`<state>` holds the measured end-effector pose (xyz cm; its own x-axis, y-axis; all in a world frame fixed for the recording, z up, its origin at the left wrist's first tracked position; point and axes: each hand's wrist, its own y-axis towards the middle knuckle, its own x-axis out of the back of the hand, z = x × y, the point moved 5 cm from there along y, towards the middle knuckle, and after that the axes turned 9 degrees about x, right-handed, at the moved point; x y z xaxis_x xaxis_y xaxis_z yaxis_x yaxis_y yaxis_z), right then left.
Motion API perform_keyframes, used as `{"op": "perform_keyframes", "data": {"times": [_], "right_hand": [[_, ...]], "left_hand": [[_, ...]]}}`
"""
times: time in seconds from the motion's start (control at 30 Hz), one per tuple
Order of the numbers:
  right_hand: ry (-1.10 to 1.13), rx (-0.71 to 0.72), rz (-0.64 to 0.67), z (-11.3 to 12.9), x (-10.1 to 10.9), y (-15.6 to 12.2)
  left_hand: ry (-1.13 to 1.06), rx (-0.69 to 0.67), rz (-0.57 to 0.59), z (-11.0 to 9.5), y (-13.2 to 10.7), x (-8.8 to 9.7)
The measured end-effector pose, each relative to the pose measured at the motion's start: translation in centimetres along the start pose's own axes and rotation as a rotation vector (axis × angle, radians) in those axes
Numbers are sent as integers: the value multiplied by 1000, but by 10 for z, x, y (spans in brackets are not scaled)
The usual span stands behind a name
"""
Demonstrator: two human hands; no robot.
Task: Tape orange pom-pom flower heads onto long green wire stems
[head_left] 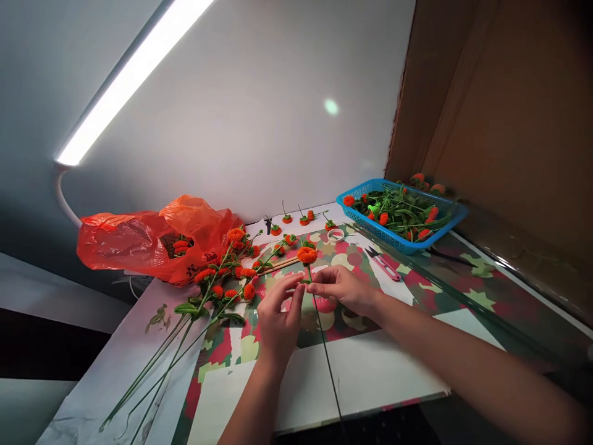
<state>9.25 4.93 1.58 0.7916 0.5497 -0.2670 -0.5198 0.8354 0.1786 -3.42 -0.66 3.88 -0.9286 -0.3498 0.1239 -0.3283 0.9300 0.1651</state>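
An orange fuzzy artificial flower [306, 254] stands upright in front of me on a green stem. From under it a long thin dark wire [328, 358] runs down past the table's front edge. My left hand [280, 312] pinches the stem just below the flower head. Close beside it my right hand [340, 289] has thumb and fingertips pressed together at the same stem. Between the fingertips a bit of green shows, too small to make out. Behind the hands lie two light wooden sticks [283, 264], partly hidden by the flower.
Finished-looking orange flower stems [189, 315] lie at left, by a red plastic bag [125, 241]. A blue basket [410, 247] of green and orange pieces stands back right. Pink-handled scissors [386, 267], a tape roll [336, 235] and small flower heads [287, 219] lie behind. A lamp [134, 80] hangs above.
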Motion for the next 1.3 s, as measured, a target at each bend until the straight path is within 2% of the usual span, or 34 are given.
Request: {"op": "perform_keyframes", "data": {"times": [0.13, 0.3, 0.4, 0.53, 0.67, 0.77, 0.9, 0.97, 1.03, 1.17, 1.3], "right_hand": [[3, 7, -120, -2, 6, 0], [-17, 28, -146, 0, 5, 0], [2, 33, -103, 0, 3, -1], [141, 24, -20, -1, -1, -2], [318, -74, 63, -6, -6, -3], [364, -119, 62, -9, -5, -3], [250, -111, -30, -13, 4, -2], [178, -102, -57, -16, 7, -1], [153, -100, -59, -19, 8, -1], [206, -102, -47, -20, 6, 1], [315, -77, 28, -14, -1, 0]], "left_hand": [[-52, 224, 115, 13, -13, -12], [-130, 324, 196, 16, -15, -25], [-289, 393, 236, 20, -13, -29], [-594, 603, 308, 26, -17, -36], [-754, 781, 424, 29, -24, -47], [-634, 721, 427, 29, -26, -47], [-356, 459, 274, 25, -24, -32], [-275, 389, 217, 23, -25, -27], [-302, 415, 207, 25, -26, -27], [-560, 588, 275, 33, -27, -36], [-792, 765, 356, 37, -30, -44]]}}
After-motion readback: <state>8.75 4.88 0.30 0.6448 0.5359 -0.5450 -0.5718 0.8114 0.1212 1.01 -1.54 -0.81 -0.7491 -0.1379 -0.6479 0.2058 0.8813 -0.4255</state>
